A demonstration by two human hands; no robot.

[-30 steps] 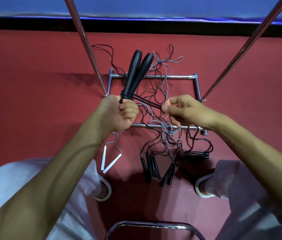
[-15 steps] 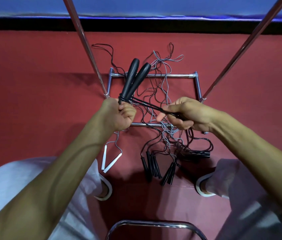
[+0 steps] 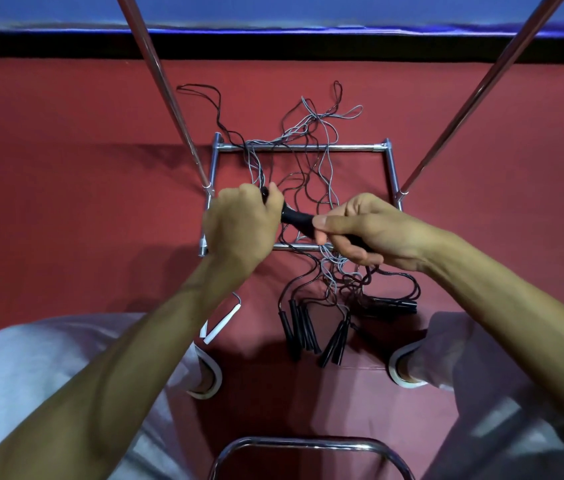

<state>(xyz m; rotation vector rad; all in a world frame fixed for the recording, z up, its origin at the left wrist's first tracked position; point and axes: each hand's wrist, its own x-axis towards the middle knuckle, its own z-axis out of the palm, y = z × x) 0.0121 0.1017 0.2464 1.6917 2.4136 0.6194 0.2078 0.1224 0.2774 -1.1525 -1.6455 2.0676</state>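
Own body, seen from above. Left hand (image 3: 242, 226) and right hand (image 3: 374, 230): bare. Forearms (image 3: 107, 375): bare as far as I can see them. Legs: loose pale grey fabric trousers (image 3: 31, 368), softly creased. Feet: low shoes with thick white curved rims (image 3: 209, 381), one each side.

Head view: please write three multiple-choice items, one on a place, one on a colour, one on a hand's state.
1. Where do the white handles lie? A on the red floor by the left shoe; B on the blue strip; C on the far rail.
2. What colour are the held handles? A white; B black; C red.
3. How is the right hand? A flat on the floor; B open in the air; C curled round the held handles.
1 A, they lie by that shoe; 2 B, dark against the floor; 3 C, its fingers wrap them.
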